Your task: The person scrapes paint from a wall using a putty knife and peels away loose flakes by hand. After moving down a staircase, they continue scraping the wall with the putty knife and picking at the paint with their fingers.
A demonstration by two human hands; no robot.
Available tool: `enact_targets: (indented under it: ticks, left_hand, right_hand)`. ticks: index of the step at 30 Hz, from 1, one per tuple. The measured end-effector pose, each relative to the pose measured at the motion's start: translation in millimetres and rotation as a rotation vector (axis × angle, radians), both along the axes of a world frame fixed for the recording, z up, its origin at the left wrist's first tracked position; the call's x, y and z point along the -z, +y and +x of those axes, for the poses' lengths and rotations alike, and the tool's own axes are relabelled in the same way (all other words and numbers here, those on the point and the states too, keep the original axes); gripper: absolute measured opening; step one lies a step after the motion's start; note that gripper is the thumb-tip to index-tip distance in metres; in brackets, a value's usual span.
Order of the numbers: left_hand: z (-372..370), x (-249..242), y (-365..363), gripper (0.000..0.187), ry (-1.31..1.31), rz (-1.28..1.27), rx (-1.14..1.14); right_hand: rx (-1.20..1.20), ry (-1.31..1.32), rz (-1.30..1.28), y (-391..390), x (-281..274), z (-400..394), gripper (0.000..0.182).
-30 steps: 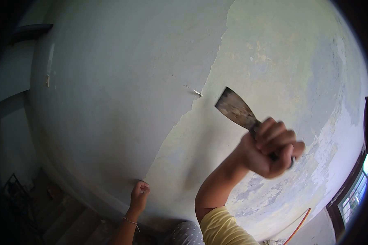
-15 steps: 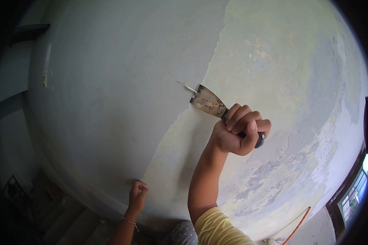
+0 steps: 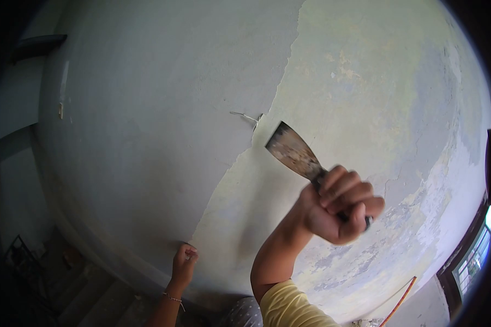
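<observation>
My right hand point(image 3: 343, 207) is closed round the dark handle of a scraper point(image 3: 294, 151). The scraper's wide, stained blade points up and left, a short way right of the ragged paint edge point(image 3: 279, 87) on the wall. A thin curl of lifted paint point(image 3: 245, 116) sticks out from that edge, left of the blade. Lower down, my left hand point(image 3: 184, 262) is closed near the bottom of the paint edge, against or close to the wall. A dark sliver shows at its fingertips, and I cannot make out whether it is an object or a shadow.
Grey paint point(image 3: 147, 136) covers the wall's left side; the right is bare and pale, with flaking patches point(image 3: 360, 245). Dim stairs point(image 3: 87, 297) descend at lower left. An orange rod or hose point(image 3: 399, 300) and a barred window point(image 3: 472, 267) are at lower right.
My right hand has drawn the scraper down and right, so its blade has left the paint edge. The lifted paint curl now shows more fully. My left hand has hardly moved.
</observation>
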State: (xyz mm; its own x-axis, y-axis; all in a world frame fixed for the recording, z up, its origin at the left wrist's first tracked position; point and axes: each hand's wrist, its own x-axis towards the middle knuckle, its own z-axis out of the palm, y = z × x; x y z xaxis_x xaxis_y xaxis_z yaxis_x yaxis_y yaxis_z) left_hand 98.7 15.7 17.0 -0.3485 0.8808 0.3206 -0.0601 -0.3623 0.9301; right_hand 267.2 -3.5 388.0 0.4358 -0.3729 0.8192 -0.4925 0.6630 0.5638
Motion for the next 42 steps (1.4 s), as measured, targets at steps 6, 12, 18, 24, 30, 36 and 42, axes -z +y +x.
enact_targets:
  ticks: [6,12,18,24,30,36,42]
  left_hand:
    - [2.7,3.6,2.8,0.015,0.035,0.05,-0.046]
    - [1.3,0.6,0.7,0.015,0.029,0.02,-0.032]
    - [2.4,2.2,1.3,0.015,0.05,0.032,-0.045]
    - [2.9,-0.5,-0.6,0.014,0.02,0.01,-0.032]
    - [1.0,3.6,1.0,0.013,0.038,-0.009,-0.022]
    - [4.3,5.0,1.5,0.014,-0.011,0.02,-0.024]
    - [1.0,2.5,0.7,0.015,0.044,0.013,-0.029]
  right_hand:
    - [-0.025,-0.055,-0.153,28.8,18.0,-19.5,0.02]
    - [-0.068,0.035,0.04,0.8,28.5,-2.0,0.022]
    - [0.008,-0.073,-0.116,20.8,23.1,-12.5,0.025]
    - [-0.026,-0.086,-0.159,35.1,26.9,-22.5,0.021]
    - [-0.059,0.018,-0.011,4.2,30.4,-2.0,0.022]
    - [-0.048,0.016,-0.15,33.7,23.5,-24.0,0.021]
    - [0.004,-0.046,-0.09,21.8,29.0,-15.5,0.021]
